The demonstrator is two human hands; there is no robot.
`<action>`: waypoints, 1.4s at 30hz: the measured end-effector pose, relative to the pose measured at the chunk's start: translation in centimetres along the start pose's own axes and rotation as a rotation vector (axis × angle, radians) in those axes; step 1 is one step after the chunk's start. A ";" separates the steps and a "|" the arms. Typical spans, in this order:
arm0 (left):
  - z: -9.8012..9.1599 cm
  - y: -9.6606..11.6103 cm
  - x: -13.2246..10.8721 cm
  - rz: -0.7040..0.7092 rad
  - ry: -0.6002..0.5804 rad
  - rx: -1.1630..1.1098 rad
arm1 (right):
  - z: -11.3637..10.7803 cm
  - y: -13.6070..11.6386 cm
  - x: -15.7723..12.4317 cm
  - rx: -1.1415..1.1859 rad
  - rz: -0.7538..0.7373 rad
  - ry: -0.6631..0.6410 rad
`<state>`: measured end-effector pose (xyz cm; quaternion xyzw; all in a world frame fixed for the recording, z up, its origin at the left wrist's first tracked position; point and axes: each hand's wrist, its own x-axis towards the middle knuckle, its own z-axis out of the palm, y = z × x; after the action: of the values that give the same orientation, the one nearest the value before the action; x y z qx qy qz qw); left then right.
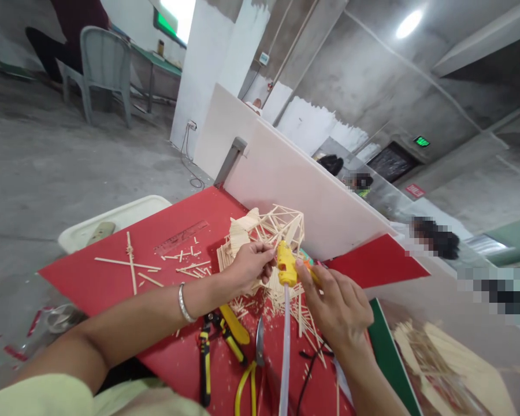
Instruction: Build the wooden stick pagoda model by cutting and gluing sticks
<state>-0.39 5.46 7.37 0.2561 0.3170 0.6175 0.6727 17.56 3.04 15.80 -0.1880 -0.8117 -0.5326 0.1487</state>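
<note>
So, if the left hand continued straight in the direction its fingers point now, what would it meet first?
The left hand would probably meet the yellow glue gun first, held in the right hand; it lies just ahead in the image, though depth is unclear.

The glue gun looks smooth plastic, the sticks matt wood.

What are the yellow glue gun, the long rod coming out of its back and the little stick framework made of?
Glue gun: probably hard plastic, smooth; its bright yellow body looks moulded.
Rod: perhaps hot-melt glue, smooth; it is whitish and seems slightly see-through.
Framework: likely wood, possibly bamboo; its thin sticks are pale straw-coloured and look matte, unpainted.
</note>
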 end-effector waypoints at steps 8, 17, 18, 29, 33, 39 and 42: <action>0.2 0.0 0.0 0.019 -0.002 -0.007 | 0.3 0.0 -0.5 0.002 0.025 0.003; 0.2 0.0 0.0 0.008 0.001 0.023 | 0.7 0.2 -1.4 0.028 0.073 -0.017; 0.2 -0.1 0.0 0.006 0.000 0.030 | 0.8 0.3 -1.5 0.029 0.081 -0.023; 0.1 -0.2 0.1 0.005 0.018 0.028 | 1.4 1.1 -0.5 0.221 0.252 0.036; 0.2 0.0 0.2 -0.011 0.022 0.041 | 1.6 0.9 0.0 0.207 0.223 0.088; 0.2 0.1 0.1 -0.018 0.010 0.040 | 2.1 0.5 -0.7 0.138 0.213 0.071; 0.3 0.2 0.0 -0.027 0.026 0.029 | 2.2 0.5 -1.0 0.134 0.218 0.069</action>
<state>-0.29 5.45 7.69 0.2534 0.3380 0.6071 0.6730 18.55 5.07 14.90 -0.2464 -0.8148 -0.4638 0.2457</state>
